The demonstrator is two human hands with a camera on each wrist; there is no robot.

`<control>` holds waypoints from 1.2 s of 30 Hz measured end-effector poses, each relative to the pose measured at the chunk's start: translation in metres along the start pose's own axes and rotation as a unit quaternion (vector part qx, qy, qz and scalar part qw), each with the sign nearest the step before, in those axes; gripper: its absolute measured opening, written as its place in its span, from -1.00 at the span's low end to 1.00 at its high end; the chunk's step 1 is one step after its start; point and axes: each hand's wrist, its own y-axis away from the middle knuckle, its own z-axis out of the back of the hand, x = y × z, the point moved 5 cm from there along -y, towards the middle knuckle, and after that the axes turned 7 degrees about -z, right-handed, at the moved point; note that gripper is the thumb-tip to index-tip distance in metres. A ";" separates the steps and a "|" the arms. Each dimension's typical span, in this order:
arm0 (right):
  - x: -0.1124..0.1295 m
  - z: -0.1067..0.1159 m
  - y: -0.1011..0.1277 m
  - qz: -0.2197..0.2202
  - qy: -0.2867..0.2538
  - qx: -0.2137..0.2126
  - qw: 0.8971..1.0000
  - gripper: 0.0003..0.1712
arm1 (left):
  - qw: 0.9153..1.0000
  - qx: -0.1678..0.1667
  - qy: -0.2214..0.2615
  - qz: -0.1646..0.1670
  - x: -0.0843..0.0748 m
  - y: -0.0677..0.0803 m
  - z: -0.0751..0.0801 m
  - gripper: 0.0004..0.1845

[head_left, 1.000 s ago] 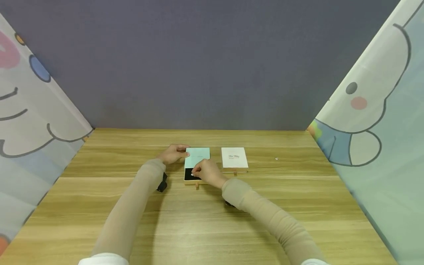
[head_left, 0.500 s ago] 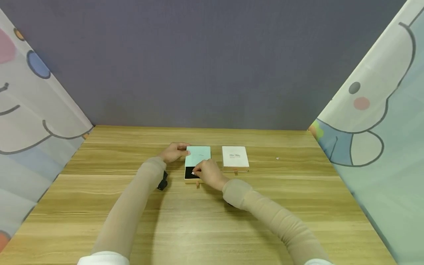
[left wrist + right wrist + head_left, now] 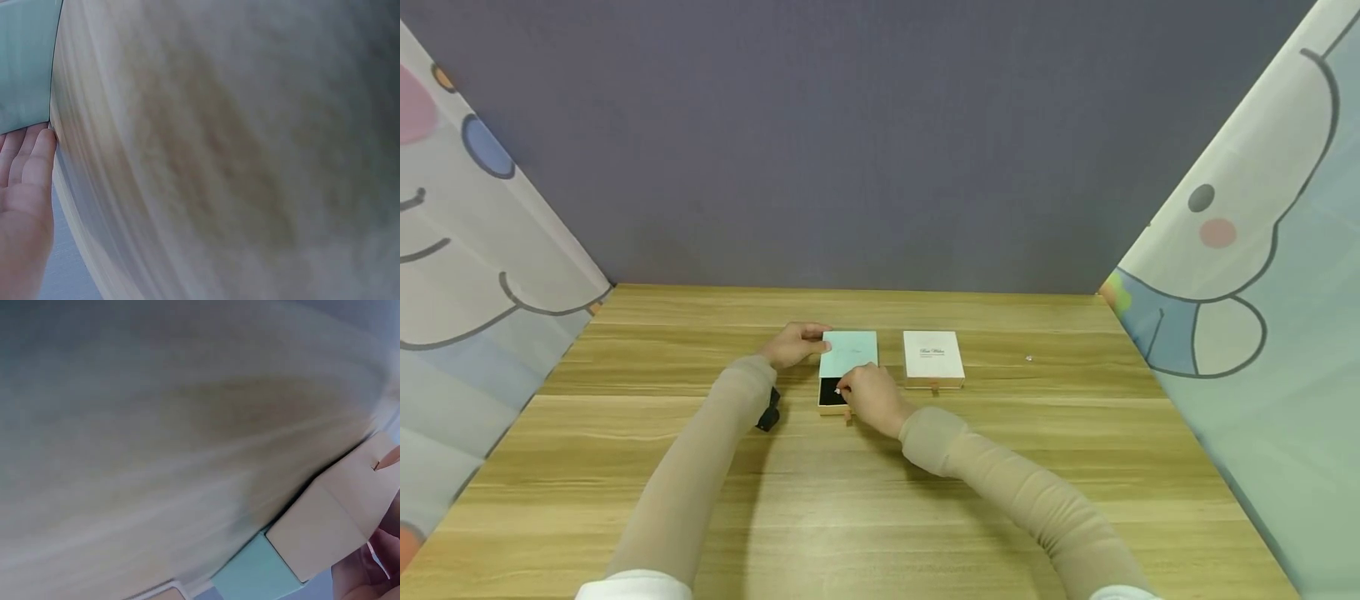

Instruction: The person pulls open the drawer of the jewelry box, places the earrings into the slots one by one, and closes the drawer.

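"The right hand (image 3: 876, 397) was pinching something, wasn't it?"

"It was: a small pale piece (image 3: 838, 391), held at the fingertips over the black lining (image 3: 830, 392) of the drawer. It was too tiny to identify, and I couldn't tell whether it touched the lining."

"Which drawer?"

"The one in the mint box (image 3: 848, 352) — slid partly out toward the person, its little tab (image 3: 848, 417) just beside the hand."

"And the left hand (image 3: 792, 346)?"

"At the box's far left corner, thumb on the top's edge. The left wrist view showed the fingers fairly straight, tips against the wall — touching it, not curled round."

"What else lay about?"

"A closed white box (image 3: 933, 354), lettered on top, sat near the mint one, on its right. Farther right, well apart from both, another tiny pale piece (image 3: 1029, 357) lay on the wooden table (image 3: 850, 525)."
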 end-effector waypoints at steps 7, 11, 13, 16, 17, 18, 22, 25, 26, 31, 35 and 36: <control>0.003 0.001 -0.001 0.007 0.020 0.006 1.000 -0.84 | 1.000 -0.002 0.001 0.006 0.001 -0.002 -0.001 -0.47; 0.003 0.002 -0.002 0.012 0.029 0.003 1.000 -0.85 | 1.000 -0.001 0.001 0.000 0.001 -0.003 0.000 -0.48; 0.004 0.002 -0.002 0.019 0.031 -0.001 0.999 -0.84 | 1.000 0.001 0.003 -0.002 0.002 -0.003 0.000 -0.48; 0.004 0.001 -0.002 0.029 0.029 -0.009 0.999 -0.75 | 1.000 0.003 0.001 -0.005 0.002 -0.003 0.001 -0.47; 0.004 0.001 -0.002 0.031 0.028 -0.012 0.999 -0.71 | 1.000 0.003 0.000 -0.007 0.002 -0.002 0.001 -0.47; 0.005 0.001 -0.002 0.033 0.028 -0.015 0.999 -0.68 | 1.000 0.003 0.000 -0.006 0.002 -0.003 0.002 -0.47; 0.006 0.001 -0.002 0.036 0.037 -0.017 0.998 -0.66 | 1.000 0.003 -0.006 -0.008 0.003 -0.003 0.002 -0.47; 0.007 0.001 -0.002 0.036 0.051 -0.013 0.998 -0.72 | 1.000 0.002 -0.007 -0.004 0.004 -0.003 0.002 -0.47; 0.007 0.001 -0.002 0.036 0.055 -0.012 0.998 -0.75 | 1.000 0.002 -0.008 -0.003 0.004 -0.003 0.002 -0.47; 0.006 0.001 -0.002 0.029 0.057 -0.007 0.998 -0.80 | 1.000 0.002 -0.006 -0.004 0.005 -0.004 0.001 -0.47; 0.005 0.001 -0.001 0.026 0.034 -0.003 0.999 -0.80 | 1.000 0.002 -0.003 -0.001 0.005 -0.004 0.001 -0.47; 0.004 0.001 -0.001 0.026 0.030 -0.005 0.999 -0.80 | 1.000 0.002 -0.003 -0.002 0.005 -0.004 0.001 -0.47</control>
